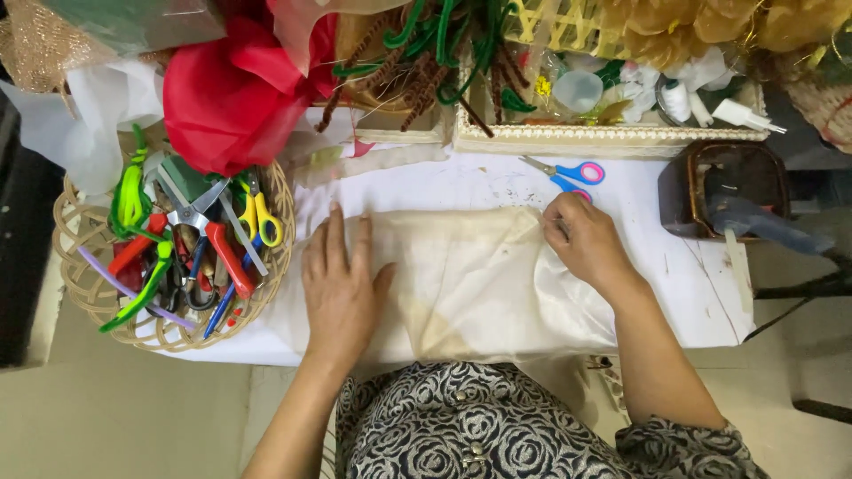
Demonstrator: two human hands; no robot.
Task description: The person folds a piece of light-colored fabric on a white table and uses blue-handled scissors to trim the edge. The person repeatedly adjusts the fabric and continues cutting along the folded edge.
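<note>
**Both hands on a sheer cream fabric**

A sheet of sheer cream fabric (475, 284) lies spread across the white table (639, 191), its near edge hanging over the side toward the person. The left hand (340, 288) rests flat on the cloth's left part, palm down, fingers stretched out and slightly apart, holding nothing. The right hand (584, 238) sits at the fabric's upper right corner with fingers curled in; it seems to pinch the cloth's edge there, though the fingertips are tucked under and the grip itself is hard to make out. The fabric runs between the two hands and under both.

Just beyond the right hand lie small scissors with pink and blue handles (568, 173), apart from the fingers. To the left of the left hand stands a woven basket (80, 266) filled with scissors, pliers and green pipe cleaners. A brown tape dispenser (723, 191) sits at the table's right end.
</note>
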